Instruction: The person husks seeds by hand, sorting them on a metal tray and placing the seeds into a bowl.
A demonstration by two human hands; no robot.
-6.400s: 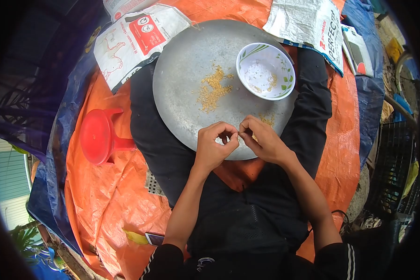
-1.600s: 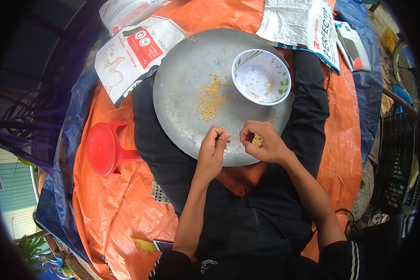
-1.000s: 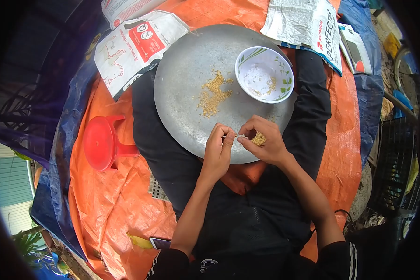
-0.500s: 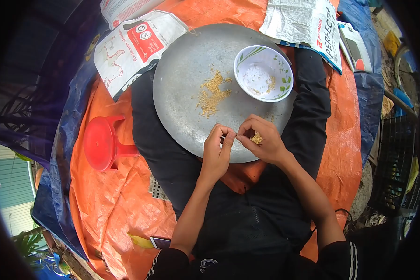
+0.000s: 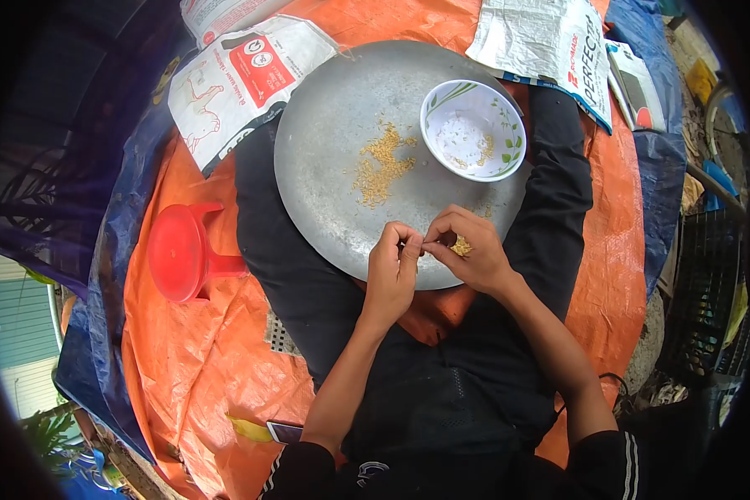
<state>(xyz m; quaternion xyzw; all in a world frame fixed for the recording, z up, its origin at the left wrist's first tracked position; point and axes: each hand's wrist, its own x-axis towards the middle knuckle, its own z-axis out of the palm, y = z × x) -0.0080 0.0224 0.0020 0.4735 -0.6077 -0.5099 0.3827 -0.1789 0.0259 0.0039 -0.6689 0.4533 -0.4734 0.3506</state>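
Note:
Over the near edge of a round grey metal tray (image 5: 325,108), my left hand (image 5: 394,265) and my right hand (image 5: 468,246) meet fingertip to fingertip in a pinch. Whatever is between the tips is too small to make out. Yellowish unhusked rice grains (image 5: 462,246) show in the curled palm of my right hand. A loose pile of the same grains (image 5: 382,167) is spread on the tray's middle. Beyond my right hand, a white bowl with green leaf patterns (image 5: 511,150) rests on the tray, with white bits and a few yellow grains inside.
The tray lies across my black-clothed legs (image 5: 558,158) on an orange tarp (image 5: 200,350). A red plastic stool (image 5: 177,254) is at the left. Printed sacks (image 5: 250,79) lie at the far side. A phone (image 5: 285,432) lies by my left elbow, a black crate (image 5: 700,283) off right.
Both hands keep nearly the same pinch, with only slight finger movement. The view has shifted a little; tray, bowl and grain pile look unchanged.

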